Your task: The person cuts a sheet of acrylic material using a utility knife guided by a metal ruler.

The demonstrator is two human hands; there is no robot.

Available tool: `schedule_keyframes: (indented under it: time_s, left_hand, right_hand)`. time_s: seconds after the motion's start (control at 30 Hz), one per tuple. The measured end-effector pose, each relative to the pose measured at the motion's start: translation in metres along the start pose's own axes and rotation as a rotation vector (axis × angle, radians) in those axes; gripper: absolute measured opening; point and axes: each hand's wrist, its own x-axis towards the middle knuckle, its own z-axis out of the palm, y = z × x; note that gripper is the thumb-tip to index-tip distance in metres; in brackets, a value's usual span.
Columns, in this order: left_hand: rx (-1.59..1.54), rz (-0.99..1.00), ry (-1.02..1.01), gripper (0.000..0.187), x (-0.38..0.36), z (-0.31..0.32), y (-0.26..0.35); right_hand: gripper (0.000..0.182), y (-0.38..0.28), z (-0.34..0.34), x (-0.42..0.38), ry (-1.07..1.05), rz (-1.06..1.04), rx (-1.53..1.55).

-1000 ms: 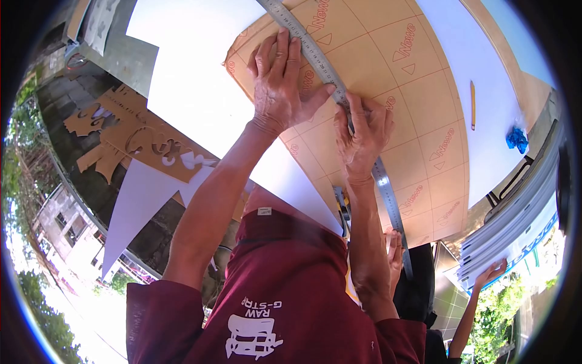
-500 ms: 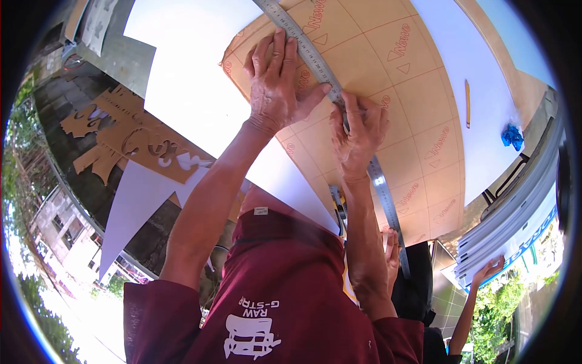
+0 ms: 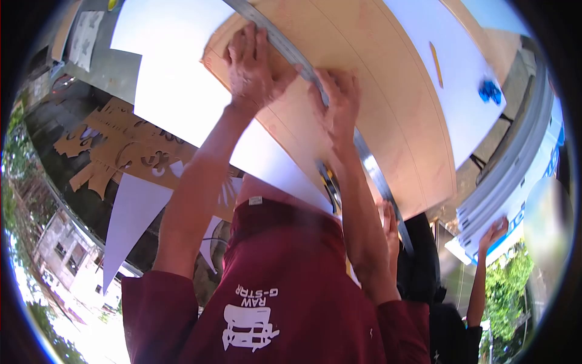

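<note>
A long steel ruler lies slantwise across a brown paper-faced sheet marked with thin lines. My left hand rests on the sheet at the ruler's left side, fingers stretched out and thumb reaching to its edge. Farther down the ruler, my right hand has its fingers bent and closed over the metal; motion blurs the fingertips. A yellow-and-black tool, like a utility knife, lies beside my right forearm. Another person's hand is at the ruler's near end.
White sheets lie under and beside the brown one. A yellow pencil and crumpled blue material rest on the right. Cut-out brown scraps are at the left. Another person's raised hand touches stacked panels at the right.
The whole view has shifted, so sheet, ruler and hands appear farther left and higher. Both hands keep about the same places along the ruler. The sheet's red print is now blurred.
</note>
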Motion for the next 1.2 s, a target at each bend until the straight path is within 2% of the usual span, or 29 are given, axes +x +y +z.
schedule_keyframes:
  time_s: [0.03,0.1,0.13,0.17,0.2,0.3,0.4,0.43,0.47,0.5,0.67,0.77,0.87,0.97,1.07,1.2]
  left_hand:
    - [0.038,-0.003,-0.056,0.104,0.001,-0.001,0.000]
    - [0.063,0.027,-0.087,0.110,0.005,-0.002,0.002]
    - [0.101,-0.022,-0.221,0.126,0.008,-0.011,0.010]
    - [0.109,-0.037,-0.271,0.129,0.007,-0.017,0.017]
    - [0.121,-0.048,-0.309,0.131,0.010,-0.020,0.021]
    - [0.159,-0.063,-0.379,0.142,0.011,-0.022,0.020]
    - [0.172,-0.079,-0.428,0.144,0.015,-0.024,0.027]
    - [0.173,-0.101,-0.436,0.144,0.018,-0.025,0.030]
    - [0.196,-0.114,-0.495,0.151,0.020,-0.028,0.033]
    - [0.194,-0.125,-0.512,0.150,0.022,-0.028,0.033]
    - [0.228,-0.170,-0.588,0.148,0.027,-0.026,0.039]
    - [0.278,-0.196,-0.636,0.149,0.032,-0.025,0.041]
    - [0.279,-0.235,-0.680,0.148,0.036,-0.029,0.048]
    - [0.256,-0.240,-0.699,0.147,0.037,-0.029,0.047]
    - [0.229,-0.221,-0.687,0.146,0.035,-0.028,0.044]
    - [0.232,-0.219,-0.664,0.147,0.033,-0.022,0.040]
  right_hand:
    - [0.036,-0.005,-0.011,-0.001,0.006,-0.004,0.017]
    - [0.027,-0.020,-0.037,-0.012,0.048,0.245,0.159]
    - [0.025,-0.028,-0.054,-0.023,0.041,0.339,0.197]
    - [0.022,-0.036,-0.071,-0.035,0.035,0.434,0.238]
    - [0.010,-0.038,-0.087,-0.051,-0.051,0.478,0.200]
    - [0.014,-0.038,-0.112,-0.126,-0.210,0.333,-0.104]
    - [0.027,-0.051,-0.126,-0.172,-0.336,0.368,-0.252]
    - [0.031,-0.053,-0.127,-0.179,-0.314,0.359,-0.248]
    - [0.035,-0.053,-0.127,-0.186,-0.293,0.348,-0.242]
    - [0.040,-0.054,-0.126,-0.192,-0.275,0.336,-0.233]
    - [0.036,-0.053,-0.117,-0.201,-0.241,0.398,-0.219]
    - [0.034,-0.066,-0.130,-0.198,-0.253,0.652,0.109]
    - [0.035,-0.074,-0.142,-0.200,-0.269,0.738,0.277]
    - [0.042,-0.087,-0.153,-0.207,-0.242,0.830,0.306]
    - [0.047,-0.086,-0.146,-0.228,-0.133,0.813,0.294]
    - [0.049,-0.103,-0.161,-0.219,-0.168,1.028,0.343]
